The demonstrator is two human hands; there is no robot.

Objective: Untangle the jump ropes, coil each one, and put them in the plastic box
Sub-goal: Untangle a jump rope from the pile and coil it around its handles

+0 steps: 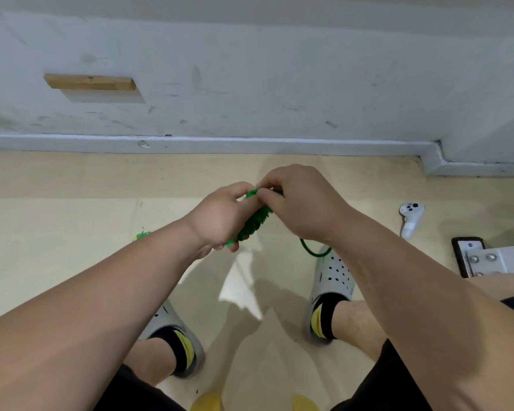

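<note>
My left hand (220, 218) is clenched round a green jump rope (254, 222) wound into a tight bundle. I hold it in the air above the floor (72, 203), in front of me and between my two feet. The bundle runs slantwise through that grip, one end poking out under my little finger and the other reaching up toward my right hand (297, 203). My right grip pinches the rope's upper end between thumb and fingertips, just beside my left thumb. A loose loop (310, 254) of the same rope hangs below my right wrist, over the toe of my right grey clog (333, 280). A small green and yellow thing (143, 235) shows beside my left forearm; I cannot tell what it is. Toward the floor's right edge lies a white controller (411, 218), its markings too small to read, near a bolted metal bracket (481, 259).
</note>
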